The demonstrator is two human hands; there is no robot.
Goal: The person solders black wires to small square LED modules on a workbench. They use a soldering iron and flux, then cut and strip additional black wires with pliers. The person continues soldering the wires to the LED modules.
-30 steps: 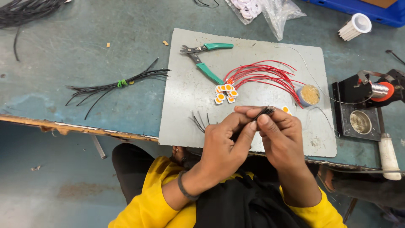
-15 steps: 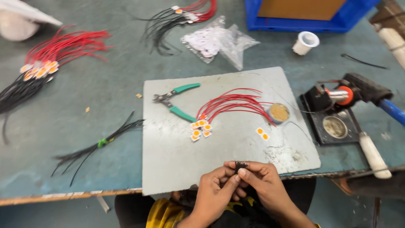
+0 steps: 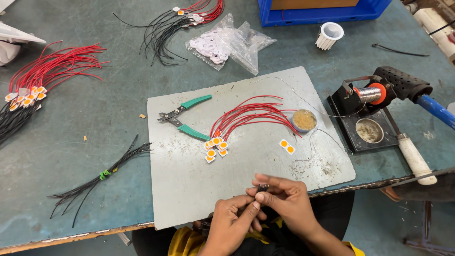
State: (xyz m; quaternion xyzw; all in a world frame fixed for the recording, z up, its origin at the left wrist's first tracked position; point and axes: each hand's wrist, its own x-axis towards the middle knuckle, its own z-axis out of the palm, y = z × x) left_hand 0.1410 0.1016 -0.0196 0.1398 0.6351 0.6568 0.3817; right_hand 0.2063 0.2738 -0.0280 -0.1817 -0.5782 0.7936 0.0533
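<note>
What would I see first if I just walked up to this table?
Probably the fan of red wires tipped with little orange-and-white squares, in the middle of the grey plate, with green-handled pliers to their left. Near the plate's front edge, the left hand and right hand pinch a tiny dark part between their fingers.

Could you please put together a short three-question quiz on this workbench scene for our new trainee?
1. True or false: the pliers with green handles lie on the grey board.
2. What colour are the wires lying beside the small round tin?
3. Which holds the small dark part: A) the left hand alone, B) the right hand alone, C) the fingers of both hands?

Key: 1 true; 2 red; 3 C.
</note>
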